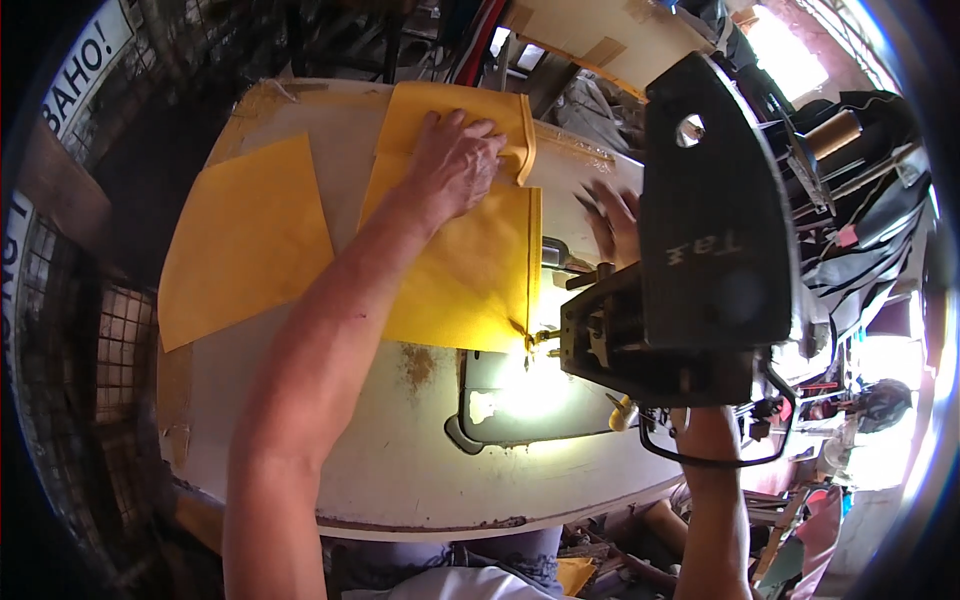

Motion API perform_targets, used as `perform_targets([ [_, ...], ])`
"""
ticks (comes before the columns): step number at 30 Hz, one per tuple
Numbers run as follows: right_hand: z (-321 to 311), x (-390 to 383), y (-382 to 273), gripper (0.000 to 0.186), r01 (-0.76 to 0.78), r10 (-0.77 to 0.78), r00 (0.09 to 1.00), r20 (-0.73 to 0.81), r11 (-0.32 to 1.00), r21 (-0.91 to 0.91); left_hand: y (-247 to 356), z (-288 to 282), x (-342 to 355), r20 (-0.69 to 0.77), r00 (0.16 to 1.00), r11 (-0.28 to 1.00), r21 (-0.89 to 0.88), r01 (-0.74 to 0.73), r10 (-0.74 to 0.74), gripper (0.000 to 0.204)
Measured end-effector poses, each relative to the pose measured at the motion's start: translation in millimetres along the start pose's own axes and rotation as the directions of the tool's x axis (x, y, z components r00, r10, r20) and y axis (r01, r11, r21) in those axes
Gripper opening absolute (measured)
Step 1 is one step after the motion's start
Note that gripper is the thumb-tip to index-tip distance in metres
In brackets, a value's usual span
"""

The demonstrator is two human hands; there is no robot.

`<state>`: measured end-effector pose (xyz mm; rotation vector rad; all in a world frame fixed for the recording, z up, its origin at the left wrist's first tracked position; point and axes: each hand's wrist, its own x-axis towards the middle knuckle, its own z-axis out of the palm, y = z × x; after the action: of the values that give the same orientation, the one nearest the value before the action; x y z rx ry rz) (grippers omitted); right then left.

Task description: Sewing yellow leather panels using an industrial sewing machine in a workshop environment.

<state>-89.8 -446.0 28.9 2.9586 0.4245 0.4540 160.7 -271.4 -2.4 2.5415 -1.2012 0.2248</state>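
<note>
Head-worn fisheye, close above sewing table (400, 470)

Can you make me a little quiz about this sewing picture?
1. True or false: the left hand lies flat on the yellow cloth.
2. Where is the second yellow piece? A) under the sewing machine B) to the left of the sewn cloth, on the table C) on the floor
3. Which hand is partly hidden behind the machine?

Key: 1 true; 2 B; 3 the right hand.
</note>
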Motion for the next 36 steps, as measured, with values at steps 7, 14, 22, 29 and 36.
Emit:
perform_targets([
  [7,-53,-116,-77,0.031,-0.638,0.634,0.765,0.113,0.722,0.266,-40,-78,-1,-0.718,0.692,0.989,-0.040,-0.143,0.071,0.023],
  [14,-63,-148,-129,0.046,-0.526,0.603,0.748,0.278,0.283,0.802,80,-172,-196,-0.245,0.948,0.939,-0.322,0.119,-0.204,0.029],
  [22,-48,-151,-215,0.043,-0.402,0.458,0.619,0.637,-0.512,0.759,142,-120,-337,0.096,0.878,0.729,-0.602,-0.324,0.470,0.044],
  [29,-90,-323,-169,0.028,-0.567,0.705,0.275,0.654,-0.430,0.702,-117,-104,-241,-0.067,0.992,0.983,0.138,0.119,-0.110,0.038],
  [36,-181,-527,-213,0.027,-0.717,0.843,-0.084,0.531,-0.422,0.555,-173,-70,-231,-0.093,0.996,0.968,0.248,0.031,-0.008,0.035],
])
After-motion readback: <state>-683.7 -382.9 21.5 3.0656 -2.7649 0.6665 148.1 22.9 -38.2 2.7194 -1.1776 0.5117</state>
